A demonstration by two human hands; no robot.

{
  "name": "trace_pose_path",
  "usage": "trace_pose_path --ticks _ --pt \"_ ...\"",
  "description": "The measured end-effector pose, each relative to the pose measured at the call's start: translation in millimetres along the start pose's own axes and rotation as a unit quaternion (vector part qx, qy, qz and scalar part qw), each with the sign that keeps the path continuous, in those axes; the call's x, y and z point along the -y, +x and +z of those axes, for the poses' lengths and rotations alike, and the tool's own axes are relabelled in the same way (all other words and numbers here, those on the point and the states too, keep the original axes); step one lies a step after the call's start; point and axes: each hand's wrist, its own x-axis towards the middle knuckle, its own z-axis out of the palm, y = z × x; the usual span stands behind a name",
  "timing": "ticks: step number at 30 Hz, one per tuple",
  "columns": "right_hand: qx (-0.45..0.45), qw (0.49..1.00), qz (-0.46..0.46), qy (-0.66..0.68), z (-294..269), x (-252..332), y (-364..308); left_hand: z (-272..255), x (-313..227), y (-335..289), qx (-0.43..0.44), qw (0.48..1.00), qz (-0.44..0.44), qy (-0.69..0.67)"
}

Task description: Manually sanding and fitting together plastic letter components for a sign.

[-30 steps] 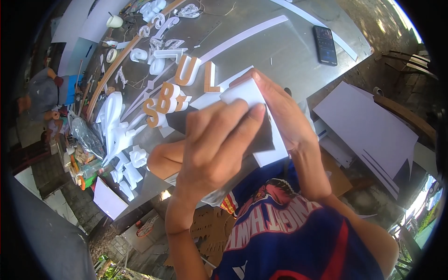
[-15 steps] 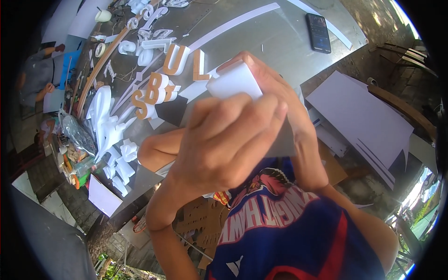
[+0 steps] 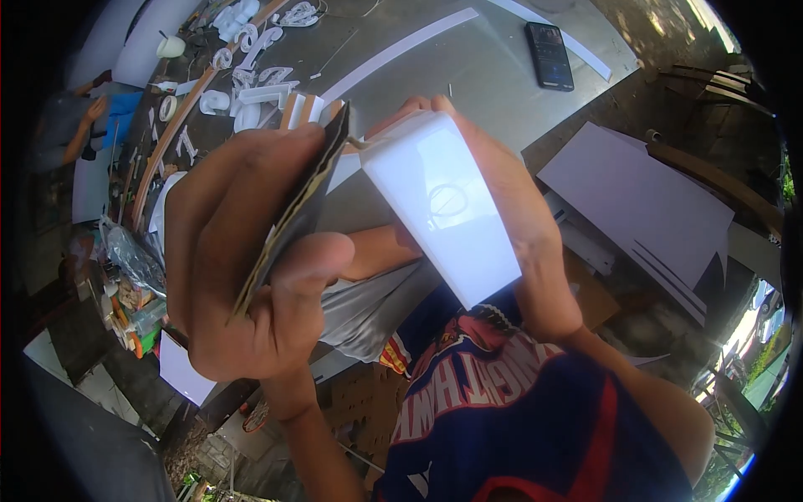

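The white glossy strip (image 3: 443,209) stands raised close before you, curved, with your right hand (image 3: 519,209) behind it, fingers closed around its far edge. Just left of the strip, your left hand (image 3: 242,259) pinches a thin dark sheet (image 3: 297,213) edge-on between thumb and fingers. Beyond the strip lies the grey tabletop (image 3: 468,58), carrying a black phone (image 3: 549,55) and white cut pieces (image 3: 242,50).

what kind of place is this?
Likely an open-air sign or craft workshop: a large grey worktable strewn with white cut-out letter shapes, loose white sheets stacked beside it, and greenery at the edge.
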Motion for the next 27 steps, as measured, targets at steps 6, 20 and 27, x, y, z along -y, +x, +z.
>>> trace_pose_path --ticks 6,20,27 --pt "-0.045 0.999 -0.029 0.01 1.6 6.3 3.3 16.3 -16.1 -16.6 0.081 0.997 -0.019 -0.005" --pt "-0.124 0.988 -0.023 -0.088 3.6 1.0 7.4 29.1 -5.0 -9.2 0.105 0.984 0.029 0.139" --pt "-0.122 0.985 -0.022 -0.117 4.5 1.0 4.7 32.1 -2.8 -14.1 0.116 0.981 0.076 0.135"
